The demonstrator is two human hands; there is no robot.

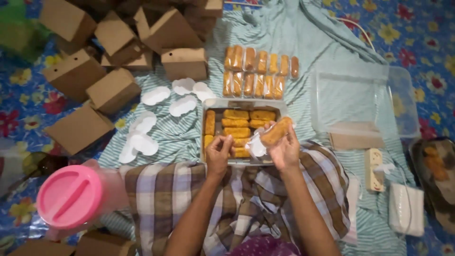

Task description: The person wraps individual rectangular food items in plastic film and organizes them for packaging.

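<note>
A golden fried roll [277, 131] sits in the right hand [284, 150], raised just over the near right corner of the tray [214, 103], with a small clear plastic wrapper [257, 147] hanging below it between the two hands. In the head view, the right hand's grip is closed around the roll, fingers curled over its lower end. The left hand [219, 154] hovers over the tray's near edge, fingertips pinched narrowly at the wrapper's edge; whether it truly holds the plastic is hard to tell. The tray rests on a striped cloth [189, 128] on the floor, touching the person's checked lap cloth [199, 189], and more unwrapped rolls lie in it. Beyond the tray's far edge, wrapped rolls [260, 71] lie in two rows. Brown cardboard boxes [113, 87] pile at the far left, white paper liners [156, 95] scatter beside them, and a pink lid [71, 195] sits near left. A clear plastic container [403, 102] stands to the right.

The step in hand looks like sleeving a single roll. The next move would call for the wrapper's mouth held open while the roll slides in straight.
</note>
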